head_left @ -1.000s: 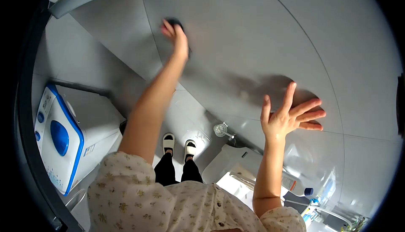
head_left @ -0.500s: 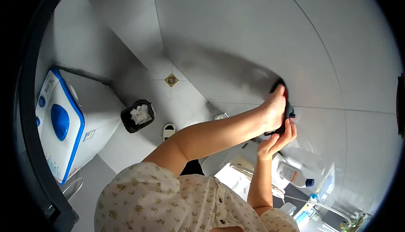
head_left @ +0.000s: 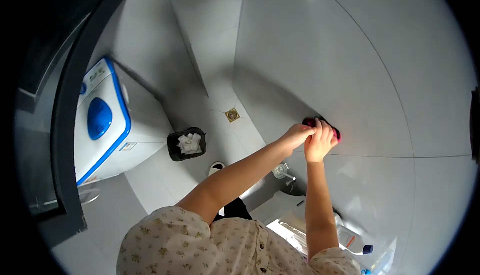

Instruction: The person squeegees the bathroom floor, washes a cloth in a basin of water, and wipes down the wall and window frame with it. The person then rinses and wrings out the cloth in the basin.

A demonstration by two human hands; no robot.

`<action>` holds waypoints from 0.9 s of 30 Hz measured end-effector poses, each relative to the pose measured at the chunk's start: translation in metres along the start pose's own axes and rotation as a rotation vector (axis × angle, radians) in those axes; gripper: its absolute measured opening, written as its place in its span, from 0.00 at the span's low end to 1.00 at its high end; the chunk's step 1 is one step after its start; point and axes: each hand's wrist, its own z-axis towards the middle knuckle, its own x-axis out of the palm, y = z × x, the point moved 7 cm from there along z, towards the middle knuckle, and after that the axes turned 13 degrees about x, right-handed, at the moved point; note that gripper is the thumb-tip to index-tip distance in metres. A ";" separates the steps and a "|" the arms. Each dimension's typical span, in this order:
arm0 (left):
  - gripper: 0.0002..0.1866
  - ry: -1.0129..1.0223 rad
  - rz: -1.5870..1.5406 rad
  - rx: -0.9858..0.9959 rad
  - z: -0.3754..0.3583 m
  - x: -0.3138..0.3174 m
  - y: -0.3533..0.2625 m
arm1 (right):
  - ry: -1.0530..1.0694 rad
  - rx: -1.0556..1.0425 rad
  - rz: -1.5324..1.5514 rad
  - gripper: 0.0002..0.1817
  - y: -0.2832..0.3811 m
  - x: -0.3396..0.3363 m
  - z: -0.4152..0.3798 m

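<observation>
A black item with red and pink parts (head_left: 336, 134), perhaps cloth, is at the grey tiled wall. My left hand (head_left: 297, 136) pinches its left end, fingers closed. Right beside it, touching it, my right hand (head_left: 321, 142) has its fingers bent over the item's middle. Both hands cover much of the item, so its full shape is hidden.
A white and blue machine (head_left: 142, 120) stands at left, beside a black bin (head_left: 172, 147) holding white paper. A floor drain (head_left: 232, 114) lies near the wall. Below the hands are a metal fitting (head_left: 281, 170), a white basin (head_left: 272, 207) and a white bottle (head_left: 350, 240).
The view has shifted. My right hand has moved up from the item's lower edge onto its middle, and my left hand has gone from lying against it to pinching its end.
</observation>
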 end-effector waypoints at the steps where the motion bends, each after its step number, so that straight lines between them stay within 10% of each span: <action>1: 0.19 -0.018 0.003 0.009 -0.004 -0.006 0.004 | 0.126 -0.047 0.050 0.20 0.006 0.010 0.001; 10: 0.14 -0.510 0.176 0.401 -0.153 -0.096 -0.088 | 0.810 0.406 1.540 0.12 0.153 0.003 -0.028; 19: 0.16 -1.042 0.746 0.932 -0.432 -0.114 -0.217 | 1.536 0.478 2.142 0.17 0.356 -0.184 -0.112; 23: 0.12 -1.142 0.798 1.116 -0.539 -0.113 -0.236 | 1.456 0.364 2.261 0.18 0.409 -0.266 -0.128; 27: 0.07 -1.333 0.973 1.333 -0.638 -0.128 -0.244 | 0.886 0.214 2.551 0.22 0.449 -0.367 -0.113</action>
